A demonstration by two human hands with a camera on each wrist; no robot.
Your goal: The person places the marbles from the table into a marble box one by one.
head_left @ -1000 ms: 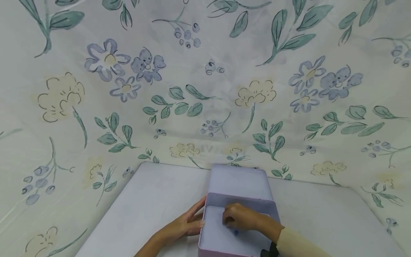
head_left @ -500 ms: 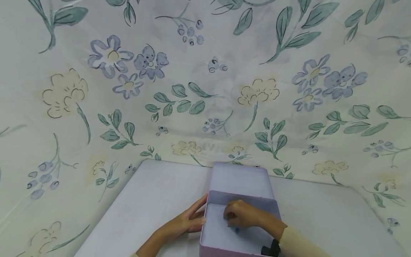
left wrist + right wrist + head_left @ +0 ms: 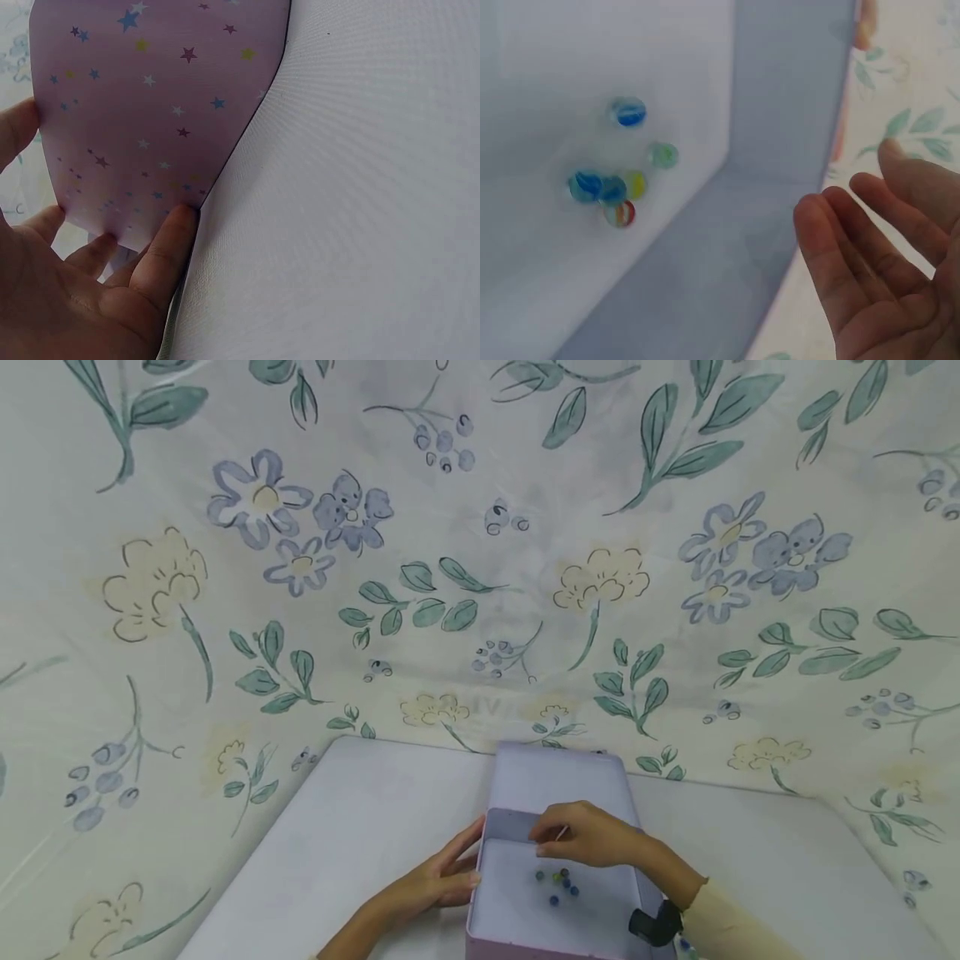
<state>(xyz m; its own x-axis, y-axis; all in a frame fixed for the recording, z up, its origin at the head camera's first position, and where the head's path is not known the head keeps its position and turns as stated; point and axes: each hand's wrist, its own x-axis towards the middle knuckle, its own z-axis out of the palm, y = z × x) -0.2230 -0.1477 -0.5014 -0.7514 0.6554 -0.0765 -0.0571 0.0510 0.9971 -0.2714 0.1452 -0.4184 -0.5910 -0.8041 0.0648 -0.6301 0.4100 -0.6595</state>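
Several glass marbles (image 3: pixel 554 901) lie loose on the floor of an open lilac box (image 3: pixel 506 912). Blue (image 3: pixel 628 112), green (image 3: pixel 663 155), yellow and red-striped ones show in the right wrist view, most of them clustered together. My left hand (image 3: pixel 423 885) rests its spread fingertips against the box's left outer wall, which the left wrist view shows printed with stars. Over the back part of the box hovers my right hand (image 3: pixel 581 833), its fingers loosely bent, apart from the marbles. The right wrist view shows nothing in that hand (image 3: pixel 892 270).
The box's lid (image 3: pixel 558 785) is tipped back behind it. Both stand on a white table (image 3: pixel 390 802), and a flower-printed cloth (image 3: pixel 450 527) rises behind the table. A small black device (image 3: pixel 656 925) sits at my right wrist.
My right hand has risen off the box floor and moved slightly right, away from the marbles. Several marbles that it covered now show. The left hand stays against the box wall.
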